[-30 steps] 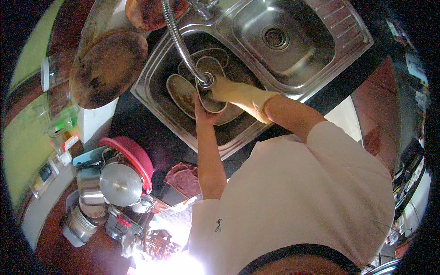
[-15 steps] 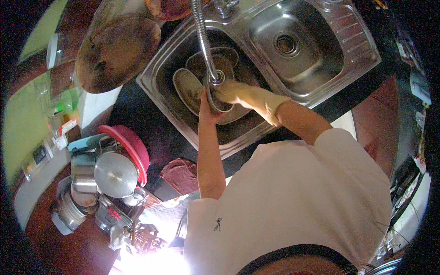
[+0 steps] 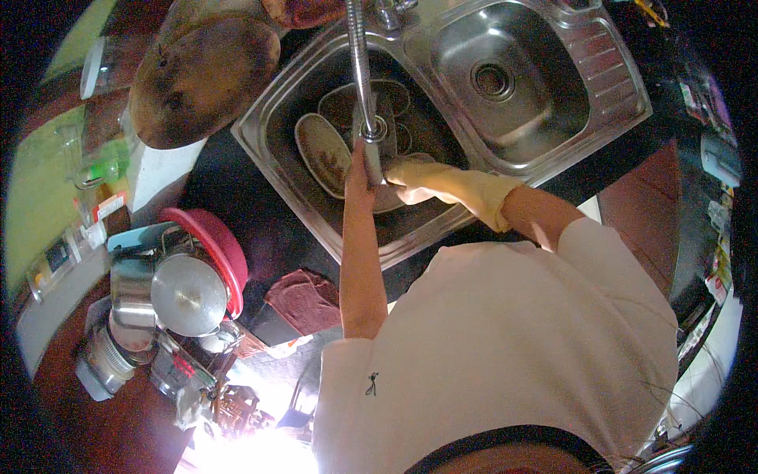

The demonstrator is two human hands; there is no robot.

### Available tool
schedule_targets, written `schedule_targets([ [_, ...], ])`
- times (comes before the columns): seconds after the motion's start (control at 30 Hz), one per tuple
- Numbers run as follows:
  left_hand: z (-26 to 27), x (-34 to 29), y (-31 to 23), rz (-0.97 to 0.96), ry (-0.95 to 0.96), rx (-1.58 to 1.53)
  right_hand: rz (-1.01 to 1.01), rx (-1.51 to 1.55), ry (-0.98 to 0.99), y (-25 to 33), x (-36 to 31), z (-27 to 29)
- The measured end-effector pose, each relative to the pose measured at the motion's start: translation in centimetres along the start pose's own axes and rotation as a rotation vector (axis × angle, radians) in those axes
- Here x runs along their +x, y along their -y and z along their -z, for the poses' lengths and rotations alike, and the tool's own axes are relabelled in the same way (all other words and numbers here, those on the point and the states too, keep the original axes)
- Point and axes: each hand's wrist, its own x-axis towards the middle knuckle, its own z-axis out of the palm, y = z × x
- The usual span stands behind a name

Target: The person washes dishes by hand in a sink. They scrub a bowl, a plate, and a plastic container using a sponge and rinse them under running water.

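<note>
In the left basin of the steel sink (image 3: 276,170), my bare left hand (image 3: 360,174) grips the edge of a pale dish (image 3: 375,162) tilted steeply under the faucet. My right hand (image 3: 418,178) wears a pale yellow rubber glove and presses against the dish's right side. Its fingers look curled, but what they hold, if anything, is hidden. The ribbed metal faucet hose (image 3: 359,63) hangs down with its spout (image 3: 373,128) just above the dish. A pale oval dish (image 3: 322,154) leans on the left in the basin, and another oval dish (image 3: 335,101) lies behind.
To the right is the second basin (image 3: 545,103) with its drain. A large browned round pan (image 3: 205,83) stands at the upper left. Lower left sit a red basin (image 3: 221,253), a steel pot (image 3: 188,294) and a dark red cloth (image 3: 304,300) by the counter edge.
The held dish has turned more edge-on beneath the spout. My gloved right hand has drawn back slightly to the right and down, and my left hand has moved slightly up.
</note>
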Motion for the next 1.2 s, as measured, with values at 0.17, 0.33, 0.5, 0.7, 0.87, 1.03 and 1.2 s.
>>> schedule_targets([
  [0.17, -3.0, -1.2, -1.6, 0.190, -0.245, 0.137, 0.018, -0.276, -0.504, -7.8, 6.8, -0.5],
  [0.33, 1.7, 1.3, 0.3, 0.036, -0.199, 0.096, 0.375, -0.761, -0.386, -3.1, 3.8, -4.4],
  [0.5, -1.3, 0.1, -0.8, 0.105, -0.003, 0.053, 0.087, 0.154, -0.171, -0.8, 0.9, -1.6],
  [0.7, -2.1, -0.1, -0.4, 0.048, -0.143, 0.101, 0.199, -0.770, -0.574, -7.1, 7.0, -5.0],
  [0.87, -0.1, 0.0, 0.1, 0.029, -0.169, 0.134, 0.036, -0.270, -0.426, -2.2, 4.8, -6.3],
  [1.03, -1.3, -0.5, 0.2, -0.032, -0.050, 0.110, 0.083, 1.474, -0.191, 0.6, 1.4, -1.8],
  [1.2, -1.1, 0.8, 1.8, -0.017, 0.005, -0.045, -0.032, 1.700, -0.242, 0.9, 0.6, -0.8],
])
